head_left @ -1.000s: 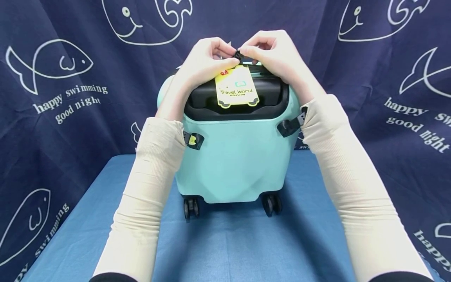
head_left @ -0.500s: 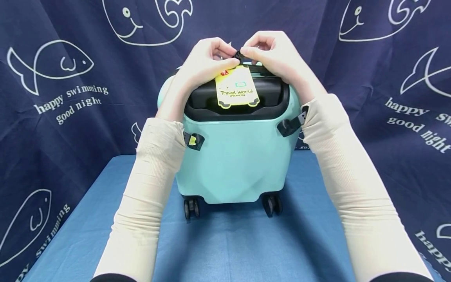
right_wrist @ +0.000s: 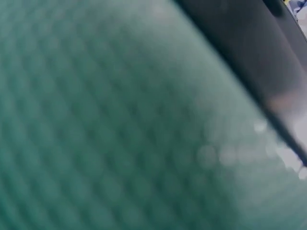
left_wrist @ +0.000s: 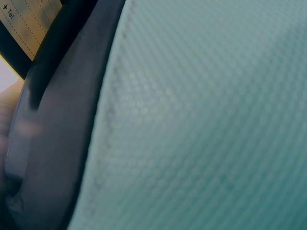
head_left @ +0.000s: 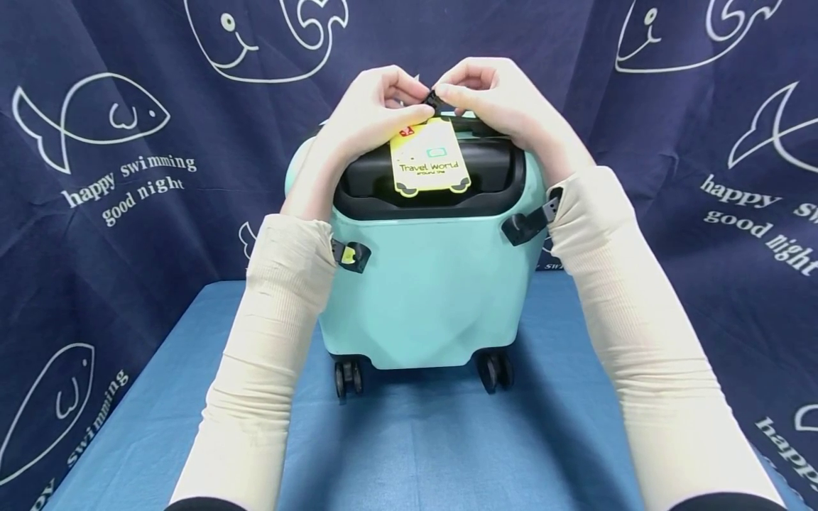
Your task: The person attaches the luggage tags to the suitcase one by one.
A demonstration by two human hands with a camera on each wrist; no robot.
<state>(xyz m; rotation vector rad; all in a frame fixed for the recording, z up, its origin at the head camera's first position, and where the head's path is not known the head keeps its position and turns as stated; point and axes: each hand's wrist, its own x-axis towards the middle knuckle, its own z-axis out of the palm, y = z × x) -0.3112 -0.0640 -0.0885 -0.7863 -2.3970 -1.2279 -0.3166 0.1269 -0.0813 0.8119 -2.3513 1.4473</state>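
Observation:
A mint-green suitcase (head_left: 422, 291) stands upright in the head view, its black handle panel (head_left: 492, 167) facing me. Over the handle hangs a yellow luggage tag (head_left: 429, 160) printed "Travel World". My left hand (head_left: 380, 106) pinches the tag's black strap (head_left: 433, 101) between thumb and fingers, from the left. From the other side, thumb and forefinger of my right hand (head_left: 495, 92) pinch the same strap. Fingers hide most of the strap's fastening. In the left wrist view, the lined back of the tag (left_wrist: 29, 24) shows beyond the black trim; the textured shell (left_wrist: 201, 120) fills the rest.
The suitcase's black wheels (head_left: 493, 370) rest on a blue cloth-covered table (head_left: 415, 454). A navy curtain (head_left: 128, 234) with white fish drawings rises behind and at both sides. Black wrist bands (head_left: 351, 255) sit close in front of the shell.
Both hands stay at the strap, with only slight finger shifts; the black strap piece tilts a little between the fingertips. The tag and suitcase keep their places.

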